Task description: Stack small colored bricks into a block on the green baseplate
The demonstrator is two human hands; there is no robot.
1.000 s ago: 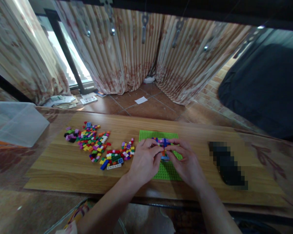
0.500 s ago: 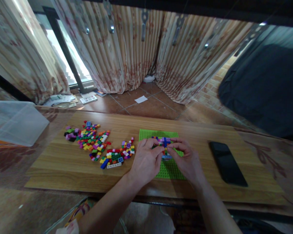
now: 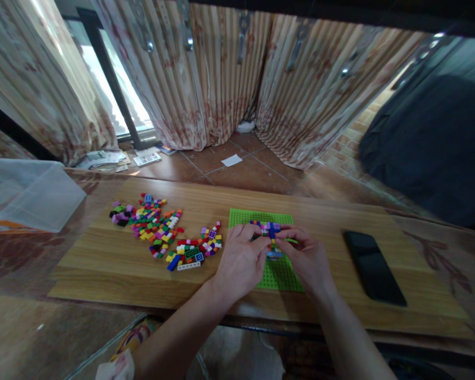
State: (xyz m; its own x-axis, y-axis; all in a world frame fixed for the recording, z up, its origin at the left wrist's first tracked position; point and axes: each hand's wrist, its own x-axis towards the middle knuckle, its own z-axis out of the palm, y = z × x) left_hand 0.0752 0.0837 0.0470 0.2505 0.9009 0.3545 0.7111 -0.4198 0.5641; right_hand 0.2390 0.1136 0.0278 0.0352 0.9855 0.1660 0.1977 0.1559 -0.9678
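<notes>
A small build of toy bricks (image 3: 272, 232), blue, purple and other colours, is over the green studded baseplate (image 3: 279, 279). My left hand (image 3: 243, 256) grips it from the left with bent fingers. From the right, my right hand (image 3: 306, 258) pinches the same build, its thumb and fingertips close to those of the left. The fingers cover much of the build, and I cannot tell whether it touches the baseplate or is held just above it.
Loose toy bricks (image 3: 154, 224) of many colours lie spread over the left part of the wooden board (image 3: 103, 279). A black phone (image 3: 374, 268) lies at the right. A clear plastic bin (image 3: 35, 195) stands at the far left, with curtains (image 3: 221, 79) beyond.
The whole view has shifted slightly, so things sit a little further right. Both hands stay on the build, with only a slight change in the right fingers.
</notes>
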